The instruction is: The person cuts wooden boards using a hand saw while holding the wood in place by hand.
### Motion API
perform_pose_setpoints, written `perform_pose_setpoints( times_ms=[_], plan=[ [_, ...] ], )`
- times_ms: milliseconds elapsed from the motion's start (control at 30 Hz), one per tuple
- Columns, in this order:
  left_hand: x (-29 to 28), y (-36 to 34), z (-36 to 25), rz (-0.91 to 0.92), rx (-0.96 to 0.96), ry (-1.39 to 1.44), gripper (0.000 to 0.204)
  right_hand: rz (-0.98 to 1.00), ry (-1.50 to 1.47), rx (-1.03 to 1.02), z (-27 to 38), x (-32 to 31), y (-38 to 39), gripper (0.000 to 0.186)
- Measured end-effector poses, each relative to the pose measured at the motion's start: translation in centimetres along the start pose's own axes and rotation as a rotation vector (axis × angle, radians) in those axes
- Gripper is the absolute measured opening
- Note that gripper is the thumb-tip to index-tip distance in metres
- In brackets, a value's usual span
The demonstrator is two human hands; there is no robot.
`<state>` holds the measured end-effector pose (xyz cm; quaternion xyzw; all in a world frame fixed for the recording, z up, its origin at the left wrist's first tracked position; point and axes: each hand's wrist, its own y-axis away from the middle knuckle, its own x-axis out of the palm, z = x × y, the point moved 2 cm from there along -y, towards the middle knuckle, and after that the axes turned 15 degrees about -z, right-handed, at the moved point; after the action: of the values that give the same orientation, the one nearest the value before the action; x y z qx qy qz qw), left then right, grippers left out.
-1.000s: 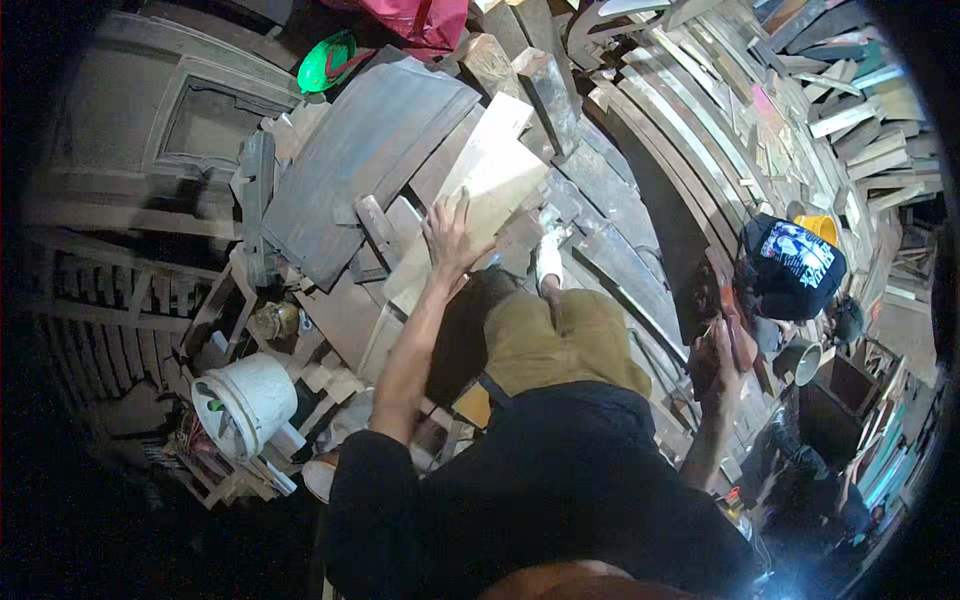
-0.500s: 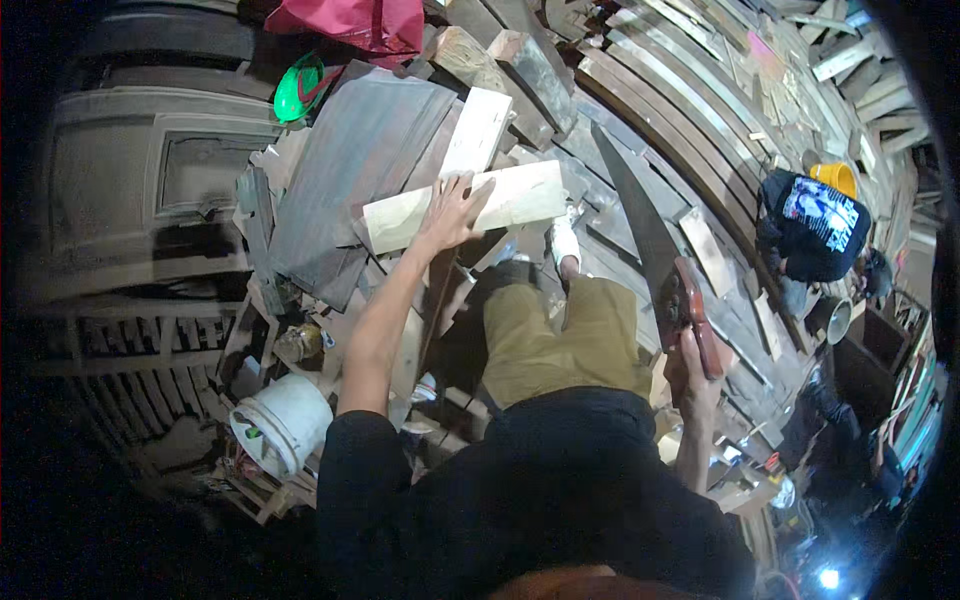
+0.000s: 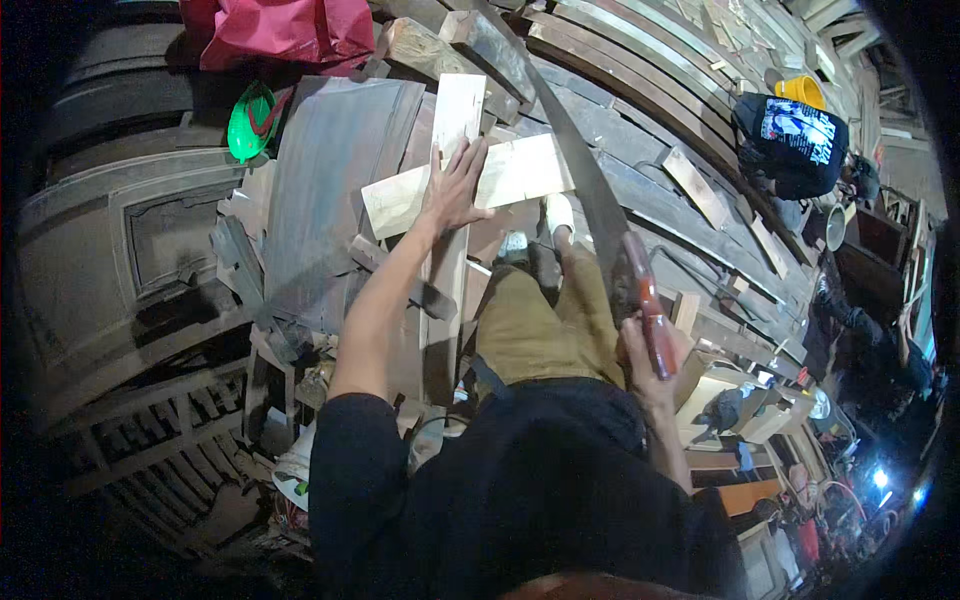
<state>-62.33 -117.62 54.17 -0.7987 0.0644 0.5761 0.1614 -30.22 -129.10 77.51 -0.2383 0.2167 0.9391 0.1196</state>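
Observation:
My left hand (image 3: 455,188) lies flat, fingers spread, on a pale wooden board (image 3: 400,198) that sits crosswise on a longer pale plank (image 3: 457,105). My right hand (image 3: 645,345) grips the red-brown handle of a hand saw (image 3: 590,195). The saw's long dark blade runs up and away, past the right end of the pale board, and seems close to or touching that end. My knee in tan trousers (image 3: 540,330) and a foot in a light shoe (image 3: 558,212) are just below the board.
Dark grey planks (image 3: 330,190) and offcuts lie piled all around. A red bag (image 3: 285,30) and a green hard hat (image 3: 250,120) sit at the top left. A person in a black printed shirt (image 3: 795,135) crouches at the top right; another person (image 3: 880,350) is at the right edge.
The pale board has come to lie crosswise with my left hand pressed on it. My right hand has brought the saw up from the right, its blade now beside the board's end.

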Motion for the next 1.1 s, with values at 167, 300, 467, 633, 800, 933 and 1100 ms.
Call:
perform_pose_setpoints(
  times_ms=[167,300,467,633,800,933,1100],
  plan=[
    [-0.4,0.8,0.2,0.083,-0.035,-0.085,0.122,0.056,-0.052,-0.060,2.0,3.7,0.9,0.019],
    [-0.1,1.1,0.5,0.087,-0.066,-0.015,0.123,0.056,-0.074,-0.026,2.3,5.6,0.6,0.016],
    [-0.1,1.0,0.5,0.115,-0.098,-0.015,0.126,0.059,0.061,-0.236,0.1,5.8,0.7,0.012],
    [0.3,0.9,0.5,0.061,-0.075,0.030,0.126,0.027,-0.026,-0.342,-0.3,7.3,2.1,0.009],
    [0.3,1.0,0.6,0.086,-0.027,0.002,0.122,0.080,0.055,-0.149,-1.1,6.7,3.5,0.009],
    [0.4,1.2,0.5,0.096,0.002,-0.039,0.120,0.066,0.036,-0.145,-2.1,6.4,4.2,0.010],
    [0.6,1.4,0.5,0.000,0.017,-0.044,0.117,0.018,-0.067,-0.041,0.3,7.0,4.6,0.013]
  ],
)
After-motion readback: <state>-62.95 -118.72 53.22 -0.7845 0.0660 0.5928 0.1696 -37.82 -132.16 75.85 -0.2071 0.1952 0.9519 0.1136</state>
